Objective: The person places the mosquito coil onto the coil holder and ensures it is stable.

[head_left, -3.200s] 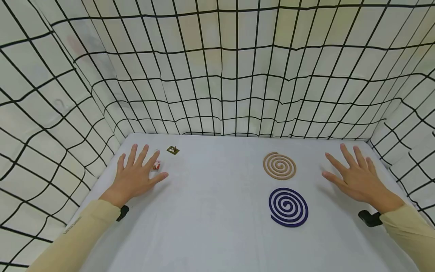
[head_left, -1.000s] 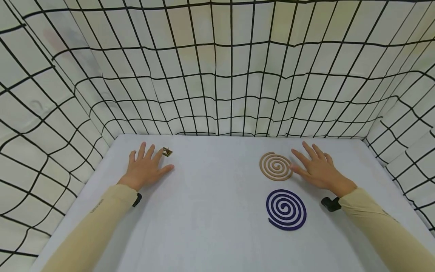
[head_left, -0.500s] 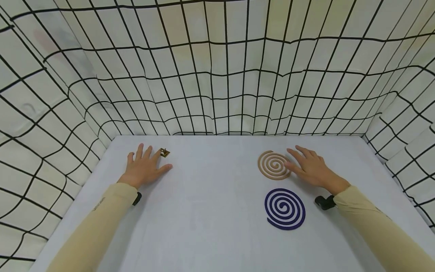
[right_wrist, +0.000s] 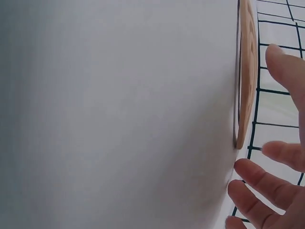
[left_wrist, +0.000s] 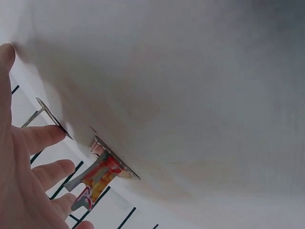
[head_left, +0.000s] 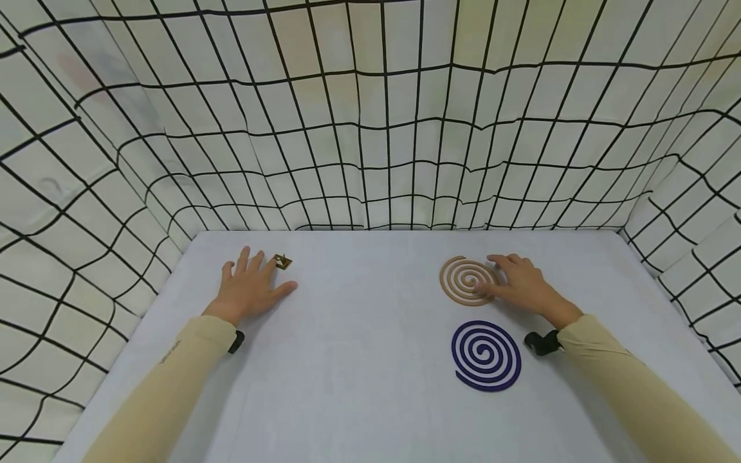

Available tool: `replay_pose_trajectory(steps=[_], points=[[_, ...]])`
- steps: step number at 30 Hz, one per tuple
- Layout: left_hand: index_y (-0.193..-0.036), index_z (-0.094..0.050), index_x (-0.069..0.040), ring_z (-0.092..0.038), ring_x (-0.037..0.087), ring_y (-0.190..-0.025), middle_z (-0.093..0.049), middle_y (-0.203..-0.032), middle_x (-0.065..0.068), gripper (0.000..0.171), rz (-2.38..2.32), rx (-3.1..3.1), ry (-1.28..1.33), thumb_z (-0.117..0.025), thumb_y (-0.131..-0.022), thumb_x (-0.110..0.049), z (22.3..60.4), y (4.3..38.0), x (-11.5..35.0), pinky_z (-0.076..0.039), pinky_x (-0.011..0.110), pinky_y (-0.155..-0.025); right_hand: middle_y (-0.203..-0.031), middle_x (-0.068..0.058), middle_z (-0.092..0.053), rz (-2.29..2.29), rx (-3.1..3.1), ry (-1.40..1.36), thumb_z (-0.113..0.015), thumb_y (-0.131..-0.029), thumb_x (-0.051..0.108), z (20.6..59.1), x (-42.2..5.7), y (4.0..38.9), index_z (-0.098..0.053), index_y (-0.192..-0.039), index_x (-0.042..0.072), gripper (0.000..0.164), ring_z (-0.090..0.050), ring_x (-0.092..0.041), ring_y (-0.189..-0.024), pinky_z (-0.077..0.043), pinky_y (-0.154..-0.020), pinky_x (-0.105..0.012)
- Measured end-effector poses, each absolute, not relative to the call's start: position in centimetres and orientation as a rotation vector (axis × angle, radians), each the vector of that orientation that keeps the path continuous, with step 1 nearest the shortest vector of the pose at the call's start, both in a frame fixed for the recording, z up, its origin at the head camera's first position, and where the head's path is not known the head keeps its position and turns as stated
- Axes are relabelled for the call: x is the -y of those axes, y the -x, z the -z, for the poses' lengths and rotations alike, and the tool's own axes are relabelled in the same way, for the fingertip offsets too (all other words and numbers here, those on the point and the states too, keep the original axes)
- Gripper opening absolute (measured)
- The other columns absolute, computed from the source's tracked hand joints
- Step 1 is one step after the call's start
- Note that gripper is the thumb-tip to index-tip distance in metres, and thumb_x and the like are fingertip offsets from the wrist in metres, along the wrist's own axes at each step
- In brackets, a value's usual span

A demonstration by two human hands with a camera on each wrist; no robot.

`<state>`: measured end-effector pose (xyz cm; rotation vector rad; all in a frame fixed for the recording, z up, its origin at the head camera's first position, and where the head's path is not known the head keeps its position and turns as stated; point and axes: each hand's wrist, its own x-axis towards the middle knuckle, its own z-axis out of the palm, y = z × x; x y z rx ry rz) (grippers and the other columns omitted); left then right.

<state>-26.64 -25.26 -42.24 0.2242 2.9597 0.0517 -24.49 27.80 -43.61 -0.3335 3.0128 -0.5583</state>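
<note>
My left hand point(head_left: 249, 290) spreads its fingers low over the table, holding nothing. By its index fingertip lies a small gold-coloured metal coil stand point(head_left: 283, 262). A second stand with a red and yellow print point(left_wrist: 102, 176) shows beneath the fingers in the left wrist view; the hand hides it from the head view. My right hand point(head_left: 523, 286) reaches over the right side of a tan mosquito coil point(head_left: 460, 283), thumb and fingers apart. In the right wrist view the tan coil point(right_wrist: 247, 81) lies flat between thumb and fingers, ungripped. A purple mosquito coil point(head_left: 463, 350) lies nearer me.
A white-covered table point(head_left: 359, 360) carries everything. Black netting point(head_left: 388, 125) over white sheeting rises along the back and both sides. A dark wrist camera point(head_left: 541, 344) sits beneath the right wrist.
My right hand has moved left from the table's right side to over the tan coil, its fingers bending. My left hand has shifted slightly right, covering the printed stand. The coils stayed put.
</note>
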Motion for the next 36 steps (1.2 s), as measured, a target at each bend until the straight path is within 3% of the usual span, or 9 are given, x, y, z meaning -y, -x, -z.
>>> replay_pose_trajectory(steps=[6, 13, 21, 36], points=[[-0.156, -0.040, 0.001, -0.005, 0.056, -0.158, -0.026, -0.166, 0.032, 0.090, -0.063, -2.973, -0.264, -0.045, -0.100, -0.070, 42.0, 26.4, 24.8, -0.012, 0.075, -0.120, -0.130, -0.024, -0.065, 0.564, -3.026, 0.305, -0.076, -0.088, 0.058, 43.8, -27.3, 24.8, -0.044, -0.152, 0.000, 0.092, -0.058, -0.050, -0.120, -0.044, -0.093, -0.071], [-0.155, -0.042, -0.001, -0.009, 0.055, -0.158, -0.029, -0.166, 0.030, 0.088, -0.059, -2.980, -0.282, -0.045, -0.100, -0.070, 42.5, 26.1, 24.5, -0.016, 0.074, -0.119, -0.129, -0.027, -0.063, 0.639, -2.977, 0.262, -0.080, -0.086, 0.052, 44.2, -26.8, 25.3, -0.042, -0.151, -0.002, 0.092, -0.056, -0.050, -0.122, -0.044, -0.094, -0.072], [-0.154, -0.044, -0.002, -0.013, 0.054, -0.157, -0.031, -0.165, 0.030, 0.088, -0.033, -2.997, -0.316, -0.045, -0.100, -0.070, 42.9, 25.6, 24.4, -0.020, 0.073, -0.117, -0.124, -0.029, -0.058, 0.797, -2.904, 0.189, -0.086, -0.083, 0.041, 44.2, -26.8, 25.7, -0.041, -0.151, -0.003, 0.093, -0.058, -0.039, -0.109, -0.051, -0.090, -0.052], [-0.154, -0.043, -0.001, -0.015, 0.052, -0.157, -0.033, -0.165, 0.028, 0.087, -0.079, -3.015, -0.362, -0.047, -0.100, -0.069, 43.0, 25.1, 24.2, -0.022, 0.073, -0.117, -0.143, -0.030, -0.051, 0.995, -2.794, 0.104, -0.087, -0.082, 0.040, 43.6, -26.2, 25.3, -0.041, -0.152, 0.004, 0.092, -0.055, -0.046, -0.126, -0.050, -0.101, -0.058]])
